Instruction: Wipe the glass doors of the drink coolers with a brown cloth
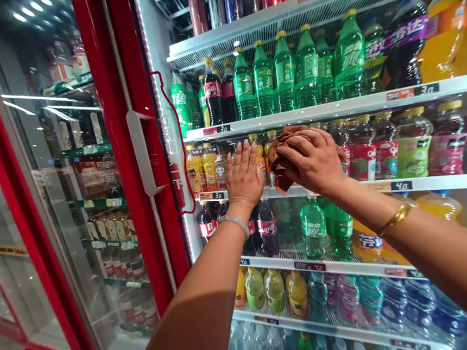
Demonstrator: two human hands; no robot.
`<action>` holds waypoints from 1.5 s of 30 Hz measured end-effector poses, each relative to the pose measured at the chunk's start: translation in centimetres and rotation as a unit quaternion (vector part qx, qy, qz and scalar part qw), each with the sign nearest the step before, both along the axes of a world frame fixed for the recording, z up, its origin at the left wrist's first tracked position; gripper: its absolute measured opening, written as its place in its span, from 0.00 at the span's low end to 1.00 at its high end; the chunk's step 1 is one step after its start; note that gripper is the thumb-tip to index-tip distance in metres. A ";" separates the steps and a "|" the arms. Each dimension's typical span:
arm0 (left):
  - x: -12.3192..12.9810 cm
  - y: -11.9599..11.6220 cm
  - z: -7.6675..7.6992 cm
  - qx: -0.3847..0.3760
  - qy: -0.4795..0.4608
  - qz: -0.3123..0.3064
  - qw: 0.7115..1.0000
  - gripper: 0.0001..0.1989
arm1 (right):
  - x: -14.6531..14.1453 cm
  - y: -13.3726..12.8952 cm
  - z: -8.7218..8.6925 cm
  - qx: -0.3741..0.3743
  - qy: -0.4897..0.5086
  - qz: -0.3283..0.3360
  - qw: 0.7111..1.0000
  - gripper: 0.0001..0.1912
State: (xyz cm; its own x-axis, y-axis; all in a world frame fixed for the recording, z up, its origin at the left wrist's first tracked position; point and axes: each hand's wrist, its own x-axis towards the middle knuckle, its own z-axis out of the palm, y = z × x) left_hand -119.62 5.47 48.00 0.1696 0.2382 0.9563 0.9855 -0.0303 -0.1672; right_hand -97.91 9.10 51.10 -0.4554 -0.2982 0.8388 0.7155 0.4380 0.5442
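A crumpled brown cloth (pixel 283 162) is bunched in my right hand (pixel 313 157), whose fingers wrap over it in front of the middle shelf. My left hand (pixel 245 174) is raised beside it with its fingers stretched out, holding nothing. Behind the left hand stand yellow-capped juice bottles (pixel 196 170); I cannot tell whether the fingers touch them or the shelf. Pink-labelled bottles (pixel 363 153) stand to the right of the cloth. The hands hide part of the white shelf edge (pixel 426 184) and the bottles behind it.
Green soda bottles (pixel 284 78) line the shelf above, with cans (pixel 199 14) on top. Dark cola bottles (pixel 267 226) and several more bottles fill the lower shelves. At left is a red-framed glass door (pixel 106 99) with a white handle (pixel 141 153).
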 end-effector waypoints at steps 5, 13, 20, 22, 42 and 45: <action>0.0 0.1 0.1 -0.003 -0.011 0.001 1.000 0.30 | -1.9 -0.5 -1.5 -0.008 -0.086 -0.006 0.996 0.23; 0.1 0.0 0.0 0.004 -0.006 0.004 1.000 0.33 | -0.5 0.4 2.8 0.026 -0.067 -0.034 0.997 0.22; 0.1 -0.1 0.1 -0.016 -0.008 0.016 1.000 0.30 | -2.3 -0.7 -0.2 0.026 -0.114 -0.029 0.993 0.20; 0.1 -0.2 0.1 -0.023 -0.009 0.018 1.000 0.31 | -2.7 -0.6 1.5 0.035 -0.162 -0.043 0.985 0.22; -2.2 -1.3 0.9 -0.056 0.071 0.023 0.996 0.32 | -3.4 0.0 1.8 -0.009 -0.089 0.003 0.996 0.21; -5.4 -2.3 1.5 -0.062 0.061 0.045 0.995 0.32 | -3.7 -0.1 1.0 -0.014 -0.052 0.017 0.998 0.21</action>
State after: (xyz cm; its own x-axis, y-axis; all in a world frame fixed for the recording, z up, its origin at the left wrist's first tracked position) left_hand -125.00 3.18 49.48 0.2562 0.3715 0.8924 0.9575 0.0288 -0.2869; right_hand -101.58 8.96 52.13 -0.5299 -0.2922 0.7961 0.6402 0.4778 0.6015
